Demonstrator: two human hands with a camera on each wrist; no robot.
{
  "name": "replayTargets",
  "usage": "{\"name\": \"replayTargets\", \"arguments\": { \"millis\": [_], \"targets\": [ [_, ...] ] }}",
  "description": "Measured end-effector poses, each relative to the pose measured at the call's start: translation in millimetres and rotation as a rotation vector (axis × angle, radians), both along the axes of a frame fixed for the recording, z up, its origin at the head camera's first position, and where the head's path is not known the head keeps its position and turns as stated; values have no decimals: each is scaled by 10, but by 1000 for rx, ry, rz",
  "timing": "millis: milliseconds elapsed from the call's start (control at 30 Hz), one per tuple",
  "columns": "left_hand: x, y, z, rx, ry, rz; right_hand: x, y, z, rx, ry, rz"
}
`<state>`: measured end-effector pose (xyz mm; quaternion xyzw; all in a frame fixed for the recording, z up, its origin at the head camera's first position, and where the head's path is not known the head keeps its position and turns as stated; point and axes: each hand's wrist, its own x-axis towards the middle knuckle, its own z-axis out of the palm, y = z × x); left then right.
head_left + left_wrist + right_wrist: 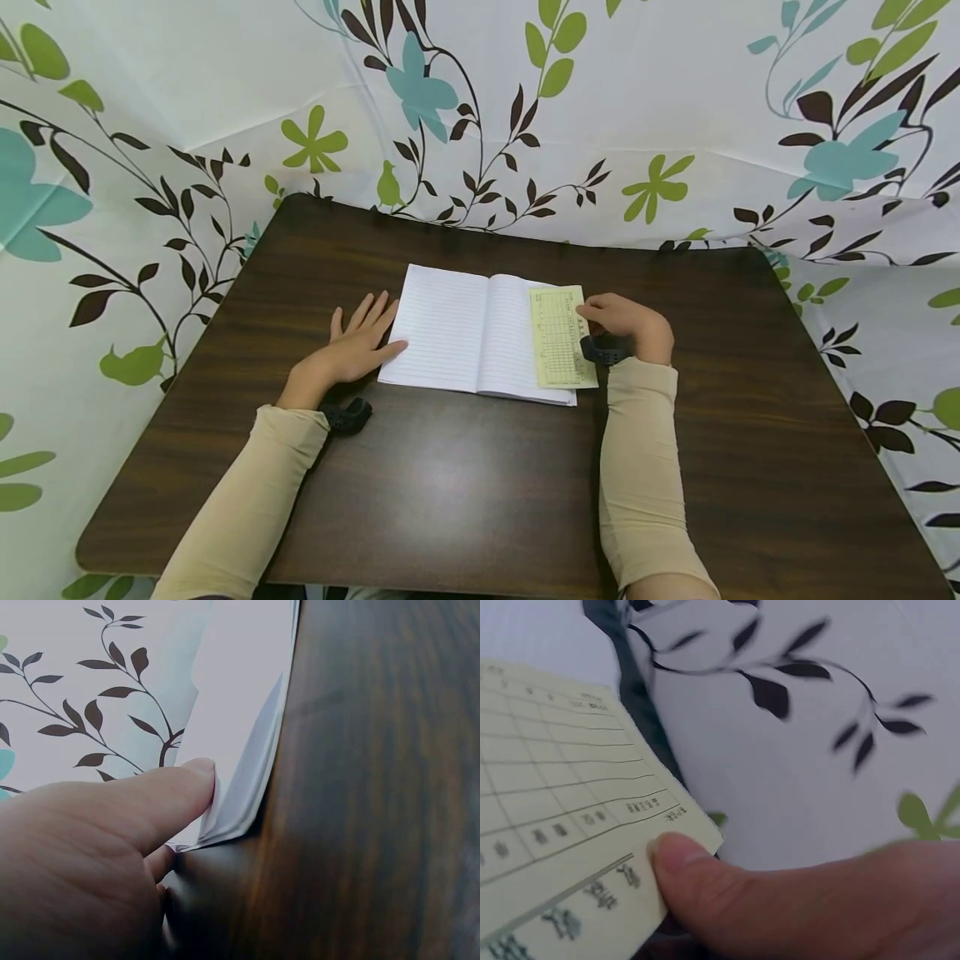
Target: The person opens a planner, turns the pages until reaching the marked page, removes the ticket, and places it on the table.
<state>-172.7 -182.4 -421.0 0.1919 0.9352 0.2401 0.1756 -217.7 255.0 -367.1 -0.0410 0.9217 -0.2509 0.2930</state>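
Note:
An open lined notebook (442, 329) lies on the dark wooden table. On its right-hand page is a yellow printed form sheet (558, 337) with a ruled grid, covering part of that page and reaching past its right edge. My right hand (626, 321) pinches the sheet's right edge; in the right wrist view the thumb (686, 859) presses on its printed face, and the other fingers are mostly hidden behind. At the notebook's left edge, my left hand (348, 350) lies with fingers extended and spread, its thumb (176, 787) resting on the page near the corner.
Bare tabletop (442, 492) stretches in front of the notebook and on both sides. A patterned cloth (495, 108) with leaves and flowers hangs behind the table. Each wrist wears a black band (347, 416).

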Motion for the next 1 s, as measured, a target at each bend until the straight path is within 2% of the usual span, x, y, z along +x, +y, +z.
{"name": "replayTargets", "arguments": {
  "millis": [133,333,533,700,1000],
  "targets": [
    [12,6,-13,7,-7,-3,108,217,51,-19,-11,-60],
    [8,14,-27,-7,-2,-14,256,559,79,-68,22,-105],
    [-12,37,-29,-10,-7,-15,355,796,61,-73,-16,-174],
    [-52,31,-35,-20,-12,-16,346,860,41,-64,-34,-223],
    [-93,25,-1,-12,-24,-25,294,936,-32,-37,-11,-259]
  ]
}}
